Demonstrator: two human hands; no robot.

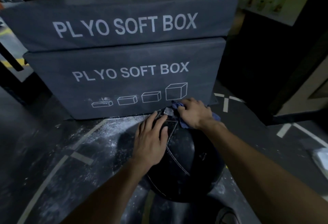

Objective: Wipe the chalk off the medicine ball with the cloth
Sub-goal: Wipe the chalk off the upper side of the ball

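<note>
A black medicine ball (188, 163) with pale stitched seams rests on the dark floor in front of me. My left hand (150, 138) lies flat on its upper left side, fingers spread. My right hand (194, 112) presses a crumpled blue cloth (183, 124) against the ball's far top, close to a small grey patch (168, 111). Part of the cloth sticks out on both sides of the hand. The ball's surface looks dark, and I cannot make out chalk on it.
Two stacked grey boxes marked PLYO SOFT BOX (127, 74) stand directly behind the ball. White chalk dust (110, 133) is scattered over the floor to the left. White tape lines (226, 102) mark the floor on the right. A pale object (321, 158) lies at the right edge.
</note>
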